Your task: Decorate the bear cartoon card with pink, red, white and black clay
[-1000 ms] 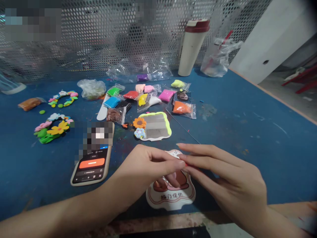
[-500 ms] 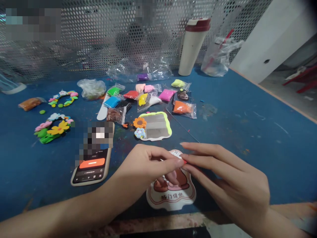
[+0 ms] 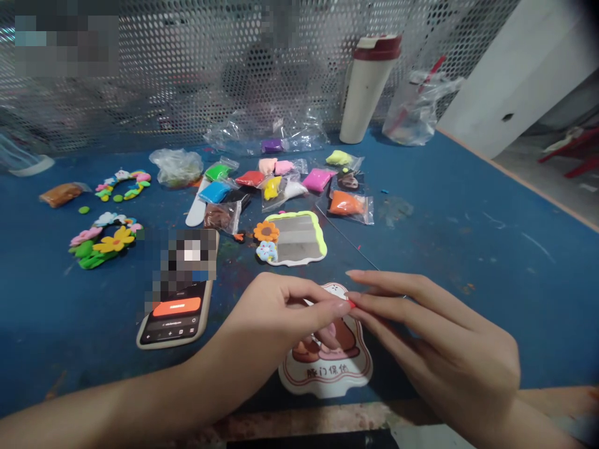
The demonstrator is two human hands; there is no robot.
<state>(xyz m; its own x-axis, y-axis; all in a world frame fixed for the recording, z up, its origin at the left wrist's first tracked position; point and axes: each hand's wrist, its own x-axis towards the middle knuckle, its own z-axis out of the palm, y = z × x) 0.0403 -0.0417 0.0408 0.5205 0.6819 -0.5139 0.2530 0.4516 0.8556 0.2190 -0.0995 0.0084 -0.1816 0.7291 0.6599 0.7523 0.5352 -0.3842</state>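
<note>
Between the fingertips of both hands sits a tiny bit of red clay, mostly covered by the fingers. My left hand pinches it between thumb and forefinger. From the other side, my right hand closes its thumb and fingertips on the same bit. Below them lies a white scalloped board with a cartoon picture and printed characters, partly hidden by my left hand. Beyond it is a small mirror edged with yellow-green clay, with an orange flower and a blue flower at its left side.
Bags of coloured clay, including orange and blue, spread behind the mirror. A phone lies left of my hands. Two flower-covered rings sit farther left. A tumbler and a plastic bag stand by the perforated panel.
The whole view has shifted slightly, so things appear a little farther right. Both hands keep their pinch on the red clay with barely any change in the fingers.
</note>
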